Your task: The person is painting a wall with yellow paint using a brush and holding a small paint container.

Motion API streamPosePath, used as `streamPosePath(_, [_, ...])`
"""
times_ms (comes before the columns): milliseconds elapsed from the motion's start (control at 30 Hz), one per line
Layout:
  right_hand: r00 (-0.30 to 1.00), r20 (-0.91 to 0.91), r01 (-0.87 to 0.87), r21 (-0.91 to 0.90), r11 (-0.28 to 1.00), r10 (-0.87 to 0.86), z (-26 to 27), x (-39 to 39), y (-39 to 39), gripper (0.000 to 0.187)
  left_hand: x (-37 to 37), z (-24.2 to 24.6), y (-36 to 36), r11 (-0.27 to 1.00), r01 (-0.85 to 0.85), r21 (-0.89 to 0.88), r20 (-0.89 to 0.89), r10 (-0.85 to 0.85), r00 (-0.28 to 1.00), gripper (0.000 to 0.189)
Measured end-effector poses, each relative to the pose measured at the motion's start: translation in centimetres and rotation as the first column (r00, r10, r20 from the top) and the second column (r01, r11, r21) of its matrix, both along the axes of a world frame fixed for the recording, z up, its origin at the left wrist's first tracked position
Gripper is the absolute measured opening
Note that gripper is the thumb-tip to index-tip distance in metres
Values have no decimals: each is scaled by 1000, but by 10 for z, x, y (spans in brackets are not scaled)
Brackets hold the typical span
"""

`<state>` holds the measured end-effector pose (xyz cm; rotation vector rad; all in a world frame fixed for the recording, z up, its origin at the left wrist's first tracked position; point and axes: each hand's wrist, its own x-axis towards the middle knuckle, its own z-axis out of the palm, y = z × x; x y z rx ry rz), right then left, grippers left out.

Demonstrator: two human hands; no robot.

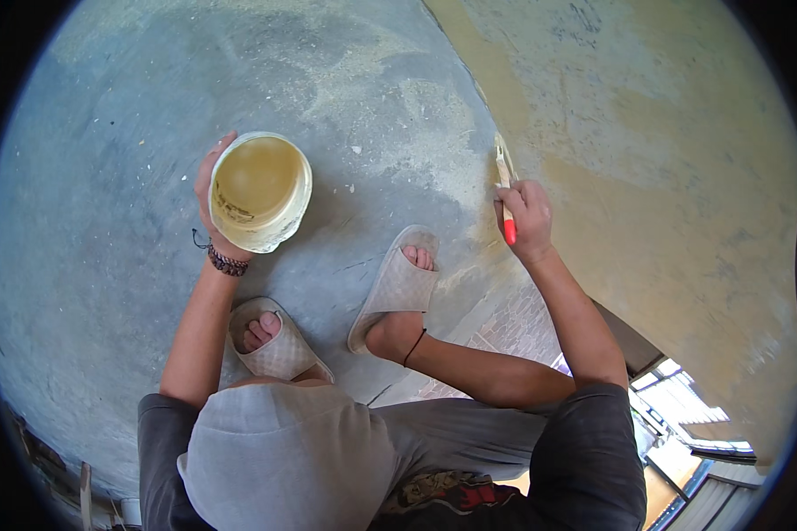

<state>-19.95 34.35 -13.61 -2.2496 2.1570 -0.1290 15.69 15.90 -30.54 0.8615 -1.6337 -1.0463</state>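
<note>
My left hand (209, 179) holds a round tub (292, 226) by its side; its rim is uneven and yellowish-tan liquid lies inside. On the right, my right hand (528, 212) grips a paintbrush (505, 174) with a red-tipped handle. The brush head points away from me and meets the foot of the wall (637, 152), where wall and grey concrete floor (126, 152) join. Darker tan, wet-looking patches run along that wall's lower edge and across part of its face.
My feet, in slide sandals (402, 285), stand on the floor between my arms. Patterned tiles (518, 318) lie beyond my right foot. A bright opening (681, 398) shows at lower right. A wooden stick (86, 498) and a white container (131, 511) are at lower left.
</note>
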Motion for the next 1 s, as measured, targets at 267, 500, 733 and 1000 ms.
streamPosePath(267, [991,-70,103,-108,989,-111,4,-20,-23,17,-7,27,0,857,-4,516,-134,85,987,29])
streamPosePath(500, [998,-46,28,-42,999,-30,-13,-18,-11,20,-12,56,-8,349,414,841,-541,554,632,23])
streamPosePath(733, [997,-65,41,-113,993,-48,-12,3,-9,21,-16,35,-2,941,0,339,-173,62,983,23])
streamPosePath(1000, [992,-107,40,-179,983,-60,-15,9,-20,20,-10,36,0,916,60,397,-121,-13,993,32])
